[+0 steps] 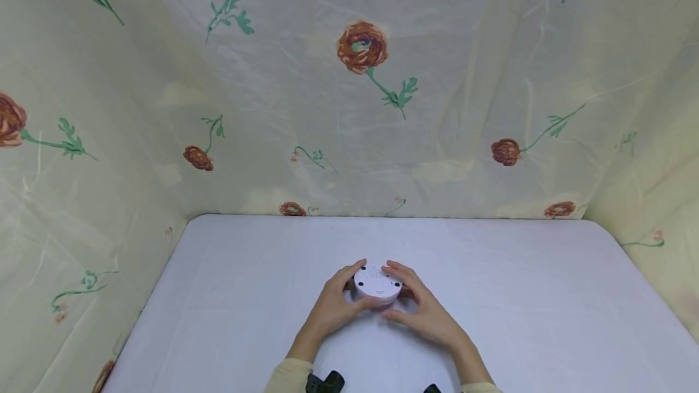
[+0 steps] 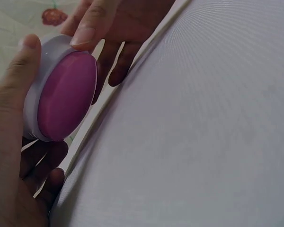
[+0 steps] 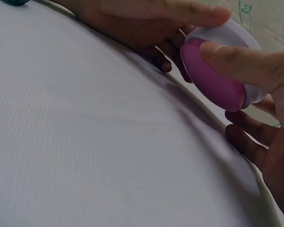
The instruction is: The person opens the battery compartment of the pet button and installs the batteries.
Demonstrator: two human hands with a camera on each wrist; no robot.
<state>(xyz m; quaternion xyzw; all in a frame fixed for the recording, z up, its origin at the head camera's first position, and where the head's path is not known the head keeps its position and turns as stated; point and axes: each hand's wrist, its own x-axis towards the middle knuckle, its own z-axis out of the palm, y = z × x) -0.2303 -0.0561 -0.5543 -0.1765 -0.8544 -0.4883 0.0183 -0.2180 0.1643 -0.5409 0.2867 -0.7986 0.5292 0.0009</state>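
Note:
A round push button [image 1: 377,287], with a white base and a pink domed face [image 2: 68,94], is held between the two hands over the table. Its base faces up in the head view, showing small dark feet and a patch of tiny holes. My left hand [image 1: 334,303] grips the left side, thumb along the near rim and fingers round the far side. From the right, my right hand [image 1: 425,311] curves round it, index fingertip at the base's edge. In the right wrist view the right thumb [image 3: 236,61] overlaps the pink dome.
A white cloth covers the table [image 1: 246,272], whose far edge meets a floral curtain [image 1: 437,156]. The curtain also hangs along both sides. Black straps with wrist cameras [image 1: 326,382] sit at the wrists, close to the beige sleeves [image 1: 289,376].

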